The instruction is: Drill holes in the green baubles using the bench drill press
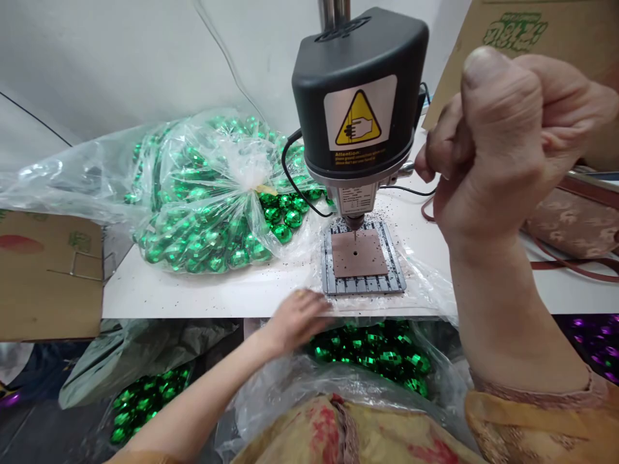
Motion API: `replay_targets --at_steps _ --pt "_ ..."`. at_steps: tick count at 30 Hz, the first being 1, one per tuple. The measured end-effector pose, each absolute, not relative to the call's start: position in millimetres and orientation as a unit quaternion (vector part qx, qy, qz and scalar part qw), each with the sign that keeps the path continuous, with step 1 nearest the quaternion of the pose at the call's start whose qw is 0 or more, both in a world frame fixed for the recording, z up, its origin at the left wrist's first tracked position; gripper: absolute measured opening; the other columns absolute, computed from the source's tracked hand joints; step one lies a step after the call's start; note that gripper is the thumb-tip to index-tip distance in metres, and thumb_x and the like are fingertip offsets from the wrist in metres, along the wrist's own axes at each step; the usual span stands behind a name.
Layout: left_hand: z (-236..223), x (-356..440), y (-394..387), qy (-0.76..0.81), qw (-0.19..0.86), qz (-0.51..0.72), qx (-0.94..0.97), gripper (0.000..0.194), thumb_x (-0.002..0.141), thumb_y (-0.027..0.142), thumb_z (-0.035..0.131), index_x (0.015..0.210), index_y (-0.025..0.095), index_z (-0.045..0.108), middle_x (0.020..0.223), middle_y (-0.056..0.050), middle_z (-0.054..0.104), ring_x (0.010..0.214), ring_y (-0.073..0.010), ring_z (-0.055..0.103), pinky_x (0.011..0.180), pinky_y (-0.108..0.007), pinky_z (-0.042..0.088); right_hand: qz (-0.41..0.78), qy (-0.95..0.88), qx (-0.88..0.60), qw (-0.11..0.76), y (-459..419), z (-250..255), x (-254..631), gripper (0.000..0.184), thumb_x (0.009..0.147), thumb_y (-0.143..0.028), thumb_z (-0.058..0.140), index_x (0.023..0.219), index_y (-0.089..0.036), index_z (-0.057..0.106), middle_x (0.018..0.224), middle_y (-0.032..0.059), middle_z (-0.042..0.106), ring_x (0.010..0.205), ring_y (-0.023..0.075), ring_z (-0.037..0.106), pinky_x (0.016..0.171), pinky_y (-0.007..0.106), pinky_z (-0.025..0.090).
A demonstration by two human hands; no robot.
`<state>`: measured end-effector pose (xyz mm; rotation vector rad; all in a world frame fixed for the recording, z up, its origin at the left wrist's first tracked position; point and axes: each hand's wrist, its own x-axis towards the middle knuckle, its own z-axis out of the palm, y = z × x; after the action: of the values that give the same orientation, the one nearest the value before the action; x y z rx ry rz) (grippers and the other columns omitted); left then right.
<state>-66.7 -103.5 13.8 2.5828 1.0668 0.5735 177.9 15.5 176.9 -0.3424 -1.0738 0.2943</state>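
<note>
A small black drill press stands on the white table, its bit over a brown plate with a hole, on a slotted grey base. My right hand is raised beside the press head, fist closed round the press's metal lever. My left hand is blurred at the table's front edge, just left of the grey base, above an open plastic bag of shiny green faceted balls in my lap. Its fingers are smeared, and I cannot tell whether it holds a ball.
A large tied plastic bag of green balls lies on the table left of the press. Another bag of green balls sits on the floor at lower left, purple balls at right. Cardboard stands left; a brown strapped bag lies right.
</note>
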Motion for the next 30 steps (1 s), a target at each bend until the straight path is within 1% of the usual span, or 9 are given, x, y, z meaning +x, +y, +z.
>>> replay_targets --at_steps 4,6,10,12,15,20,24,27,30 --pt "23 -82 -3 0.585 0.061 0.369 0.72 0.029 0.101 0.036 0.046 0.119 0.023 0.065 0.102 -0.011 0.071 0.094 -0.0259 0.064 0.089 -0.039 0.048 0.147 -0.503 -0.147 0.839 16 174 179 0.043 0.086 -0.012 0.058 0.049 -0.022 0.038 0.039 -0.0062 0.032 0.034 0.0075 0.033 0.04 0.029 0.016" --pt "30 -82 47 0.667 0.0 0.306 0.679 0.036 0.102 0.033 0.04 0.123 0.017 0.064 0.113 -0.017 0.069 0.112 -0.0326 0.059 0.1 -0.047 0.043 0.155 -0.509 -0.148 0.834 15 173 180 0.043 0.087 -0.012 0.058 0.05 -0.021 0.039 0.04 -0.0067 0.031 0.034 0.0071 0.032 0.04 0.029 0.017" --pt "35 -69 98 0.736 -0.079 0.049 0.671 0.044 0.103 0.033 0.034 0.12 0.008 0.066 0.134 -0.026 0.06 0.135 -0.0439 0.042 0.109 -0.06 0.031 0.159 -0.519 -0.172 0.822 11 174 181 0.043 0.09 -0.017 0.059 0.051 -0.02 0.04 0.043 -0.0067 0.033 0.038 0.0048 0.031 0.042 0.025 0.022" --pt "32 -63 101 0.726 -0.094 -0.019 0.681 0.045 0.103 0.035 0.033 0.12 0.008 0.066 0.134 -0.027 0.06 0.136 -0.0448 0.041 0.108 -0.061 0.03 0.156 -0.516 -0.161 0.827 10 174 180 0.044 0.09 -0.017 0.06 0.051 -0.02 0.039 0.043 -0.0066 0.032 0.038 0.0045 0.03 0.041 0.025 0.021" --pt "24 -62 89 0.722 -0.073 -0.022 0.688 0.042 0.102 0.037 0.039 0.125 0.01 0.061 0.122 -0.026 0.065 0.123 -0.0424 0.053 0.101 -0.057 0.038 0.161 -0.511 -0.156 0.83 9 174 178 0.045 0.089 -0.014 0.059 0.051 -0.02 0.036 0.044 -0.0065 0.03 0.038 0.0051 0.031 0.041 0.025 0.02" --pt "17 -74 60 0.611 0.052 0.239 0.753 0.033 0.087 0.032 0.067 0.117 0.02 0.064 0.115 -0.013 0.061 0.103 -0.0274 0.063 0.09 -0.039 0.049 0.162 -0.505 -0.129 0.838 12 172 178 0.044 0.088 -0.013 0.06 0.051 -0.02 0.038 0.043 -0.0066 0.031 0.038 0.005 0.03 0.04 0.025 0.021" --pt "16 -55 36 0.505 0.309 0.506 0.627 0.038 0.082 0.047 0.073 0.11 0.024 0.064 0.107 -0.005 0.062 0.085 -0.0163 0.064 0.072 -0.029 0.053 0.169 -0.518 -0.125 0.829 15 171 181 0.046 0.089 -0.02 0.064 0.05 -0.018 0.039 0.043 -0.0068 0.032 0.039 0.0035 0.033 0.04 0.023 0.022" --pt "14 -28 24 0.444 0.487 0.574 0.487 0.045 0.082 0.06 0.07 0.108 0.025 0.06 0.1 -0.002 0.065 0.078 -0.0137 0.064 0.067 -0.027 0.054 0.168 -0.515 -0.118 0.832 16 170 181 0.047 0.088 -0.022 0.065 0.05 -0.018 0.038 0.042 -0.0071 0.033 0.037 0.0033 0.033 0.039 0.023 0.02" --pt "10 -10 18 0.43 0.541 0.562 0.454 0.048 0.078 0.059 0.076 0.107 0.024 0.059 0.095 0.0 0.067 0.08 -0.0125 0.064 0.071 -0.025 0.053 0.173 -0.512 -0.106 0.835 16 169 181 0.045 0.089 -0.018 0.064 0.051 -0.017 0.039 0.042 -0.0074 0.033 0.038 0.0025 0.032 0.039 0.022 0.02"
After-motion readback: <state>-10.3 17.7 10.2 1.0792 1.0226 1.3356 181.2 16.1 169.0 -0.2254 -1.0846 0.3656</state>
